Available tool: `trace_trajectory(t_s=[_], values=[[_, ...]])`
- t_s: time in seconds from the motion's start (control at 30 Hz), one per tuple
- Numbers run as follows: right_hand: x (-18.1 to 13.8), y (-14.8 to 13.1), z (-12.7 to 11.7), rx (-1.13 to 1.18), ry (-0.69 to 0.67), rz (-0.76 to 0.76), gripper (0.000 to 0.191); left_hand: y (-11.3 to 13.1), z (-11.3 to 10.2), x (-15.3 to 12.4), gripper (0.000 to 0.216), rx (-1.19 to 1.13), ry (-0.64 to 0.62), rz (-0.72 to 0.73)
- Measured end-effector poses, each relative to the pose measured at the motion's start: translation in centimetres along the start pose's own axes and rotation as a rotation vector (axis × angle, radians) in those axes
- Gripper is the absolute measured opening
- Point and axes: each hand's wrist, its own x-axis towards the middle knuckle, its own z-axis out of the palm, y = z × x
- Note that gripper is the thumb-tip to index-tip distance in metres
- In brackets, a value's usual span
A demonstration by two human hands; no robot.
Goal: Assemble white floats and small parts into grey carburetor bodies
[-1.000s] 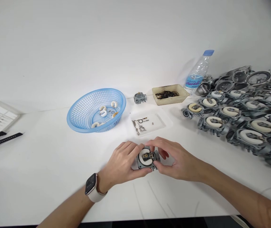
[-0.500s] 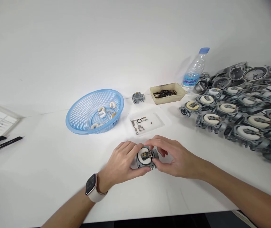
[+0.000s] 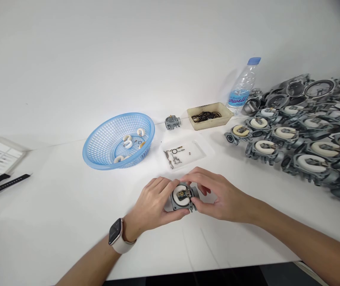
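Note:
A grey metal carburetor point(image 3: 175, 206) lies on the white table between my hands, its open side up. A white C-shaped float point(image 3: 177, 200) sits in it around brass jets point(image 3: 181, 194). My left hand point(image 3: 156, 200) grips the body from the left, thumb along the near edge and fingers along the far edge. My right hand point(image 3: 217, 194) reaches in from the right, with thumb and fingertips on the float's hinge end. Whether a small pin is between those fingertips I cannot make out. Just beyond lies a clear tray point(image 3: 192, 159) of small metal parts and a black ring.
A blue basket point(image 3: 88, 153) with several floats stands left of centre. Behind are another carburetor point(image 3: 172, 122), a box point(image 3: 208, 126) of black rings and a water bottle point(image 3: 241, 87). Many carburetors point(image 3: 312, 163) crowd the right. At far left lie a parts case point(image 3: 3, 153) and black strap point(image 3: 9, 182).
The view has shifted very slightly. Both hands stay on the carburetor in nearly the same pose, and the surrounding things have not moved.

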Motion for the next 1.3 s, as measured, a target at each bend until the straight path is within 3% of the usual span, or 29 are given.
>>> trace_trajectory(t_s=[1.03, 1.3], values=[[0.06, -0.02, 0.53, -0.034, 0.053, 0.013, 0.047, -0.19, 0.17, -0.24, 0.061, 0.01, 0.01, 0.009], [0.09, -0.18, 0.26, -0.02, 0.013, 0.0, 0.05, -0.24, 0.19, -0.25, 0.061, 0.02, 0.006, 0.008]])
